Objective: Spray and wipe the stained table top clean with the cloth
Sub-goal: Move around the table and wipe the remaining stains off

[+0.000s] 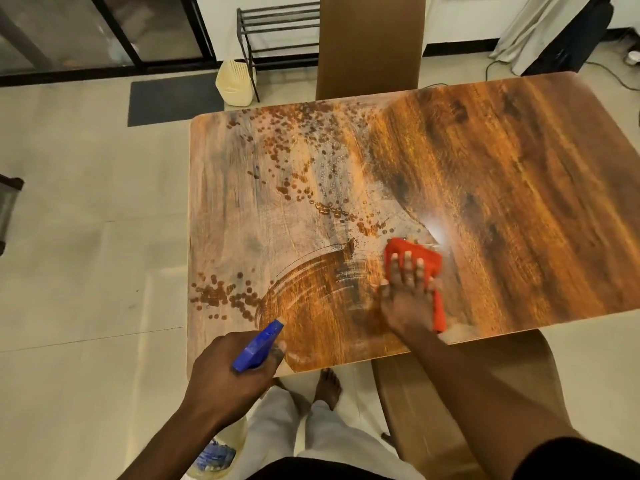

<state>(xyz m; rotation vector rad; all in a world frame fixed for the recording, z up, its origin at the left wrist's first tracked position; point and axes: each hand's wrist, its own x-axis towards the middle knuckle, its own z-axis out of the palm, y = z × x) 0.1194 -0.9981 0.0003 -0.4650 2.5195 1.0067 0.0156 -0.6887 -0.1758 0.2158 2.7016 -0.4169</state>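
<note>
The wooden table top (502, 188) is glossy brown on its right half. Its left half carries a pale hazy film (242, 216) dotted with spray droplets. A wiped brown patch (311, 306) shows near the front edge. My right hand (408, 292) lies flat with fingers spread, pressing the red cloth (420, 258) onto the table just right of that patch. My left hand (232, 368) holds a spray bottle by its blue trigger head (258, 346) at the front left edge, nozzle aimed over the table. The bottle's body hangs below the hand, mostly hidden.
A brown chair back (370, 43) stands behind the table's far edge, and another chair seat (460, 393) sits under the near right edge. On the floor lie a dark mat (173, 98), a cream bin (233, 83) and a black rack (277, 32). My bare feet show below the table.
</note>
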